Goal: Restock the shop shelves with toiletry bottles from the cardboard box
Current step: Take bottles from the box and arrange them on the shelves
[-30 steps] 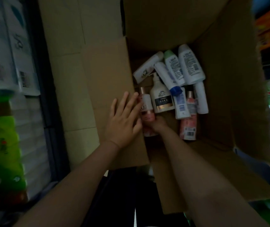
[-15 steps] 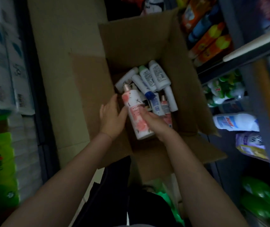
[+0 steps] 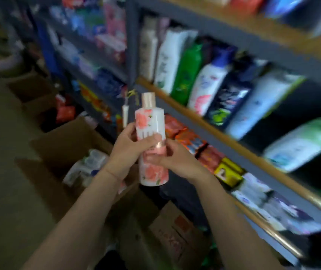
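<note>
- Hands: left hand [image 3: 125,151] and right hand [image 3: 177,160] both grip the upright floral bottle [image 3: 151,143].
- Cardboard box [image 3: 73,139] of bottles sits below-left.
- Shelf [image 3: 204,123] of blurred bottles stands right.

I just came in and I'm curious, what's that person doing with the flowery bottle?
A person is stocking a shop. Both the left hand and the right hand hold a white flowery bottle upright in front of the shelves. The open cardboard box below holds more bottles.

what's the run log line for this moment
phase: carry | held: floral bottle, upright | hands: left, right both gripping | box: below-left
</note>
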